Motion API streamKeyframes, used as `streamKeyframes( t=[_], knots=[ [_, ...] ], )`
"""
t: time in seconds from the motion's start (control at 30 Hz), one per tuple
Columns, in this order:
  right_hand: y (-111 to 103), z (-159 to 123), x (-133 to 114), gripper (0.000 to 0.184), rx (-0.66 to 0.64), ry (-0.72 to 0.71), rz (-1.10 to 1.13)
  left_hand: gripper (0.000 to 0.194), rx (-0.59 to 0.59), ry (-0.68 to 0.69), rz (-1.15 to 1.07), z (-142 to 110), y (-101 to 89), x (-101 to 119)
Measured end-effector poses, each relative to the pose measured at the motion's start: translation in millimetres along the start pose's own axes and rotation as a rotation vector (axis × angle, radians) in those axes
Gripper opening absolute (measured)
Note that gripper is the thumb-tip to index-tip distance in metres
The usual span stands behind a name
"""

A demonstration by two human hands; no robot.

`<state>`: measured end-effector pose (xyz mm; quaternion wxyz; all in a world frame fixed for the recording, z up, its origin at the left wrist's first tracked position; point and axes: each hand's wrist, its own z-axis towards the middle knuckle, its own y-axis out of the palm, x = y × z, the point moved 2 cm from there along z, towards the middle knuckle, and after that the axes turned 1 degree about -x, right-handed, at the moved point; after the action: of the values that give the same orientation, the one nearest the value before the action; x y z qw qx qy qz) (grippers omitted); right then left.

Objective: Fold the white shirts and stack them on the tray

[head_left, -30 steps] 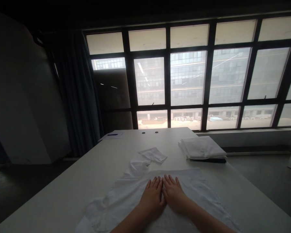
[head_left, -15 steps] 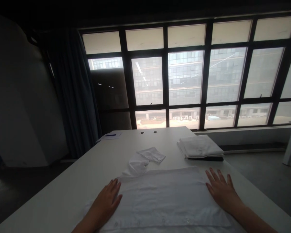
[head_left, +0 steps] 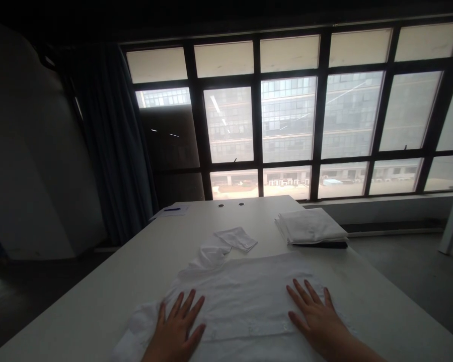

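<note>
A white shirt [head_left: 245, 291] lies spread flat on the white table [head_left: 143, 271] in front of me, buttons showing along its near edge. My left hand [head_left: 177, 329] rests flat on the shirt's left part, fingers spread. My right hand [head_left: 313, 314] lies flat on its right part, fingers spread too. One sleeve [head_left: 226, 244] trails away toward the far left, its cuff lying loose on the table.
A stack of folded white cloth [head_left: 309, 227] sits on a dark flat thing at the table's right edge. A sheet of paper with a pen [head_left: 171, 210] lies at the far left corner. Large windows [head_left: 287, 120] and a dark curtain [head_left: 113, 146] stand beyond.
One second ago both hands lay together at the shirt's middle; they swept apart to its sides, and have since come back inward and nearer to me. The cloth looks flatter.
</note>
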<state>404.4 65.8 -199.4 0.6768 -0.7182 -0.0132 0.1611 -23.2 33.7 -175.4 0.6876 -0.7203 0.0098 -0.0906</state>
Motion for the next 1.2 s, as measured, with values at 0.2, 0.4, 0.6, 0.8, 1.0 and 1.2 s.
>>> streamKeyframes(
  t=[0.2, 0.4, 0.6, 0.8, 1.0, 1.2],
  knots=[
    [-15, 49, -11, 0.073, -0.018, -0.021, 0.009, 0.064, 0.037, -0.027, 0.026, 40, -10.9, -17],
    [-18, 102, -17, 0.071, -0.028, -0.051, -0.025, 0.064, 0.063, -0.038, 0.037, 78, -7.0, -42],
    [-15, 143, -13, 0.055, 0.061, -0.094, -0.023, 0.060, 0.099, -0.037, 0.021, 102, -12.8, -52],
    [-24, 148, -18, 0.048, 0.188, -0.057, -0.048, 0.039, 0.330, 0.043, 0.022, 94, -27.6, -37],
    [-9, 119, -102, 0.049, 0.239, -0.196, 0.029, 0.048, 0.256, 0.172, -0.035, 71, 1.8, 41],
    [21, 62, -158, 0.063, 0.062, -0.424, 0.193, 0.067, 0.094, 0.307, -0.044, 49, 21.9, 63]
  ],
)
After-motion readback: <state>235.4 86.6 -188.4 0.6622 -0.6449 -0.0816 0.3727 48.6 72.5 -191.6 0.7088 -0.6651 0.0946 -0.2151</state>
